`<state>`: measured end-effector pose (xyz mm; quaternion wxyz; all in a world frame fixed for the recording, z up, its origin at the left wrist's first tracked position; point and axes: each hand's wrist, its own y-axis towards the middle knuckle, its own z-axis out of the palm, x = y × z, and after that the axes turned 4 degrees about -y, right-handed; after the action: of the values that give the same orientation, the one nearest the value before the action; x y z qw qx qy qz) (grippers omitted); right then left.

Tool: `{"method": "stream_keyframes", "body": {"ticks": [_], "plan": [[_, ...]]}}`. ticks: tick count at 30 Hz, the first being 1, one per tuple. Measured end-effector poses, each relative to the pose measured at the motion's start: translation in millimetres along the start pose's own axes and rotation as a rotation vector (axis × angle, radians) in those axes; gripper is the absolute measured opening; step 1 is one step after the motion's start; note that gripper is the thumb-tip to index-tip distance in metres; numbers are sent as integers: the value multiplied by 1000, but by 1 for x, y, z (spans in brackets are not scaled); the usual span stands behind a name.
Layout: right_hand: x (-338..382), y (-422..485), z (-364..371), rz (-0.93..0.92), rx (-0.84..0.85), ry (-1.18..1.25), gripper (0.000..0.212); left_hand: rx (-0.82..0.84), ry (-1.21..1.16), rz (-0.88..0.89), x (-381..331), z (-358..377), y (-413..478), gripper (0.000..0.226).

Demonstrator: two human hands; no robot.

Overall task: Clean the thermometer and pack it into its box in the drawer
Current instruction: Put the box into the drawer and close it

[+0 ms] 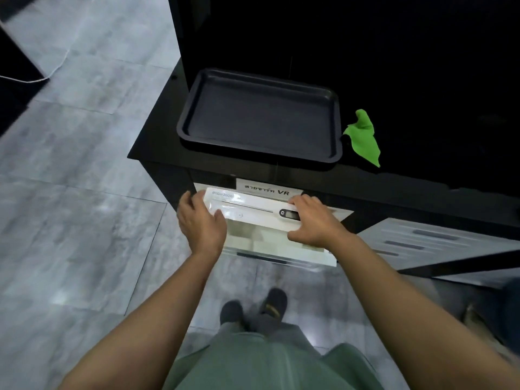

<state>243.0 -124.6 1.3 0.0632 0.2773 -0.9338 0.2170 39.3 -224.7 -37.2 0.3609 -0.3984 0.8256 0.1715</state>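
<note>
From the head view, the left hand (pixel 201 220) and right hand (pixel 312 220) grip the two ends of the white box (pixel 253 211), fingers curled over its edges, holding it above the open drawer (pixel 275 249). The thermometer (pixel 289 213) lies inside the box. Behind the drawer, an empty black tray (pixel 185 128) and a green cloth (pixel 364 139) sit on the tabletop (pixel 152 153). Cleaning looks done; this is likely the packing step. Next, the box needs lowering flat into the drawer.

Both hands, left (pixel 201 220) and right (pixel 316 220), hold the white thermometer box (pixel 253 211) over the open drawer (pixel 281 249).
</note>
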Motion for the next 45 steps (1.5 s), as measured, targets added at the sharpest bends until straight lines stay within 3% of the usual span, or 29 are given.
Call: {"method": "stream_keyframes", "body": {"ticks": [4,7,14,32,39,45], "plan": [[-2,-10,27,48,-3,53,76,264,168,327,25,10,-15,44],[-6,-10,43,53,-30,53,75,476,295,416,32,20,-21,50],[-27,15,77,67,-23,19,77,731,486,377,44,54,-4,55],[-81,121,164,-30,159,26,80,1090,834,42,57,165,48,61],[-84,128,188,-37,171,-23,81,1164,894,1,62,183,56,63],[-82,126,180,14,213,-35,82,1131,884,-39,62,180,49,64]]}}
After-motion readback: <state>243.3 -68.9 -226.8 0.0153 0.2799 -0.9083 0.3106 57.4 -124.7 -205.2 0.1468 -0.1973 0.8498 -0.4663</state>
